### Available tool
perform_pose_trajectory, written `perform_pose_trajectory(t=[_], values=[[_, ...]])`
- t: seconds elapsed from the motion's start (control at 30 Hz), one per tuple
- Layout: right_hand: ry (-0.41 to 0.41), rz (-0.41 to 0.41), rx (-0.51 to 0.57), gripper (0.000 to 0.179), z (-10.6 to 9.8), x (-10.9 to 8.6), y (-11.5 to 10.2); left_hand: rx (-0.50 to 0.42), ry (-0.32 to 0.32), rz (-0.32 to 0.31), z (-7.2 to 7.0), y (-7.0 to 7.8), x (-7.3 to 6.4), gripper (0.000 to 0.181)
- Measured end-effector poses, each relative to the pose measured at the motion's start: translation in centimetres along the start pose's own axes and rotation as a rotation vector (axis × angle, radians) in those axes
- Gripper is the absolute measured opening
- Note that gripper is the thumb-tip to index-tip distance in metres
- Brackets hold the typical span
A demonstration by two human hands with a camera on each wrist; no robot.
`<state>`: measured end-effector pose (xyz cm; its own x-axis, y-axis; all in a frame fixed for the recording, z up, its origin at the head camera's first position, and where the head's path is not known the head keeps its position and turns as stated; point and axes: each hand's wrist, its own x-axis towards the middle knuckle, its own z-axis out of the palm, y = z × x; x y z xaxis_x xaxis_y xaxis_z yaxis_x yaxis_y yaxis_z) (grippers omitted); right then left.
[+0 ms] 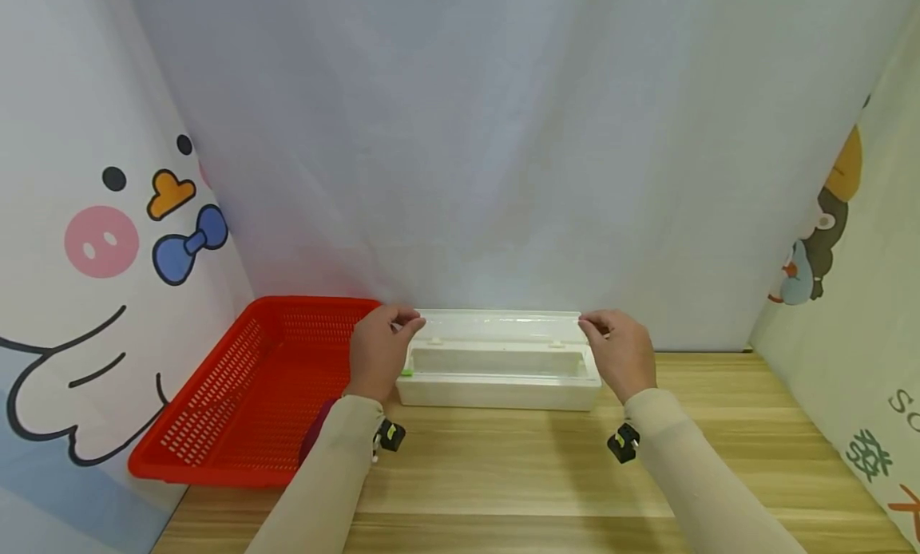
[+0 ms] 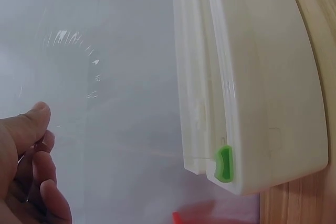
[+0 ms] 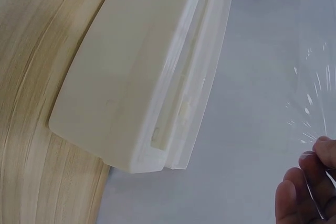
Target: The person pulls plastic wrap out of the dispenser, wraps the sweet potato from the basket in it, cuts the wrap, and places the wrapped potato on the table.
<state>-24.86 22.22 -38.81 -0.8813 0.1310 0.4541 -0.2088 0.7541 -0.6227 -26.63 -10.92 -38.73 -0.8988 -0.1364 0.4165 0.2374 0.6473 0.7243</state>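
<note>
A white cling film dispenser [image 1: 499, 393] rests on the wooden table with its lid [image 1: 496, 327] raised, leaving the long trough open. At its left end is a small green slide cutter [image 2: 224, 164]. Clear cling film [image 2: 71, 39] shows as bright creases near both hands. My left hand [image 1: 377, 350] pinches one edge of the film between thumb and fingers, near the lid's left corner. Near the right corner, my right hand [image 1: 621, 350] pinches the film too, creases fanning out from its fingertips [image 3: 321, 148].
A red plastic basket [image 1: 216, 378] stands on the left, partly behind my left arm, with a dark magenta item [image 1: 315, 436] inside it. A pale curtain [image 1: 489, 139] hangs right behind the dispenser. Printed cloth walls flank the wooden table [image 1: 503, 474].
</note>
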Motion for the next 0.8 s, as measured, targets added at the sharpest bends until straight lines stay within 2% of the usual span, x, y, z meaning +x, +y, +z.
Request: perform_pose_trajectory(t=[0.17, 0.37, 0.6, 0.8], values=[[0.010, 0.001, -0.013, 0.019, -0.05, 0.15, -0.03, -0.005, 0.017, 0.022, 0.21, -0.03, -0.04, 0.013], [0.013, 0.003, -0.004, 0.019, -0.09, 0.28, -0.27, -0.008, 0.066, 0.065, 0.47, -0.39, 0.13, 0.013], [0.012, 0.023, 0.007, 0.019, -0.19, 0.48, -0.35, -0.026, 0.081, 0.057, 0.44, -0.06, 0.15, 0.013], [0.032, 0.004, 0.016, 0.019, -0.21, 0.63, -0.26, -0.015, 0.078, 0.038, 0.59, 0.21, 0.39, 0.016]])
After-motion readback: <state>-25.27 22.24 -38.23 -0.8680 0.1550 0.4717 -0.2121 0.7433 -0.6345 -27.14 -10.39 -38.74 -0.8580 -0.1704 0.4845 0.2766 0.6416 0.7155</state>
